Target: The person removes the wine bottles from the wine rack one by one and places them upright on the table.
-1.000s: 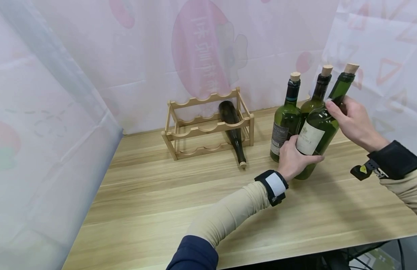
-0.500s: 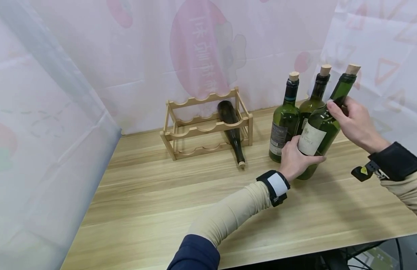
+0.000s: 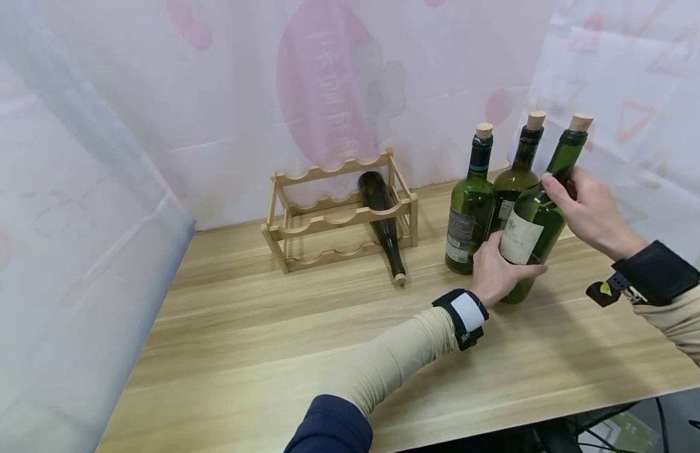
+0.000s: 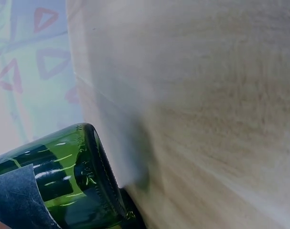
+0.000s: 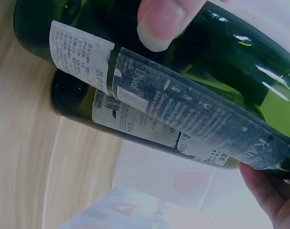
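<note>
A green wine bottle (image 3: 522, 236) with a cream label and a cork leans to the right in both hands. My left hand (image 3: 494, 270) grips its lower body, thumb across the front. My right hand (image 3: 595, 211) holds it at the shoulder, just below the neck. In the left wrist view, the base of a green bottle (image 4: 82, 176) shows close over the tabletop. Behind the held bottle stand two corked bottles upright: a dark-labelled bottle (image 3: 465, 220) and another green bottle (image 3: 515, 179), partly hidden. Bottle labels and a thumb (image 5: 164, 24) fill the right wrist view.
A small wooden wine rack (image 3: 341, 220) stands by the back curtain. One dark bottle (image 3: 378, 195) lies in its right-hand slot, neck sloping down towards the front. Printed white curtains (image 3: 231, 113) bound the table (image 3: 242, 352) at the back and sides.
The head view has shifted slightly. Relative to the table, the held bottle's lower part and my left hand have edged right, exposing more of the rear bottle. Both grips stay the same.
</note>
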Motion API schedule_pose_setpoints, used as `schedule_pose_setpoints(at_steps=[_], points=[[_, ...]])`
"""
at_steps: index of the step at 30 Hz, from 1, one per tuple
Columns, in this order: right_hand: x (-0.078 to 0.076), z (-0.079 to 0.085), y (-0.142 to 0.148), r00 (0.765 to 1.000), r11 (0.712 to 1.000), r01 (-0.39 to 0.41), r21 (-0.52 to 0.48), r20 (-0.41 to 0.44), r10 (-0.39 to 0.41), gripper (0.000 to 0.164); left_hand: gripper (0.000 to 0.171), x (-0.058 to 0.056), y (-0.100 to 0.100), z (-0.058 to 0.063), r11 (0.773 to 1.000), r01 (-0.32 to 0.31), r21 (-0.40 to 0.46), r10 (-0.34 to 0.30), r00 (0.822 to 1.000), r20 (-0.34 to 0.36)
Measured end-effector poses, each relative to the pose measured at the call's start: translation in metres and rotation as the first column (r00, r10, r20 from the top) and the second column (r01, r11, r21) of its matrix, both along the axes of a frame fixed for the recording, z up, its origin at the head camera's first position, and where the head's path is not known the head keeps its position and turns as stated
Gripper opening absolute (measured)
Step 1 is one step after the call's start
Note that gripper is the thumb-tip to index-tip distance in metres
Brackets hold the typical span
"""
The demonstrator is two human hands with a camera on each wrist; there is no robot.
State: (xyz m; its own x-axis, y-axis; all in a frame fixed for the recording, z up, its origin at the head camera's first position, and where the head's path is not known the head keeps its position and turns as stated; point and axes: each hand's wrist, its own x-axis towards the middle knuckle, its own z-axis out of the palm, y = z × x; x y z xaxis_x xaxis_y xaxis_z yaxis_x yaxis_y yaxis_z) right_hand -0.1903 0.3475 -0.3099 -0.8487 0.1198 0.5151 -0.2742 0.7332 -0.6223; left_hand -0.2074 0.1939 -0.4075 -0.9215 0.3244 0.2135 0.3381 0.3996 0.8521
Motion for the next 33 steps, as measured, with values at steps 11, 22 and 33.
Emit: schedule_pose_setpoints(at_steps=[11, 22, 33], points=[[-0.002, -0.003, -0.009, 0.996, 0.992, -0.084, 0.095, -0.014, 0.086, 0.045, 0.072, -0.001, 0.006, -0.011, 0.999, -0.028, 0.04, 0.026, 0.999, 0.038], [-0.005, -0.021, -0.013, 0.99, 0.991, -0.08, 0.106, -0.106, 0.091, 0.041, 0.073, -0.004, 0.003, -0.025, 1.0, -0.012, 0.021, 0.011, 0.999, 0.036], [0.002, -0.027, -0.015, 0.976, 0.995, -0.032, 0.095, -0.213, 0.052, 0.03, 0.073, -0.005, 0.008, -0.026, 0.999, -0.008, -0.054, 0.006, 1.0, -0.03]])
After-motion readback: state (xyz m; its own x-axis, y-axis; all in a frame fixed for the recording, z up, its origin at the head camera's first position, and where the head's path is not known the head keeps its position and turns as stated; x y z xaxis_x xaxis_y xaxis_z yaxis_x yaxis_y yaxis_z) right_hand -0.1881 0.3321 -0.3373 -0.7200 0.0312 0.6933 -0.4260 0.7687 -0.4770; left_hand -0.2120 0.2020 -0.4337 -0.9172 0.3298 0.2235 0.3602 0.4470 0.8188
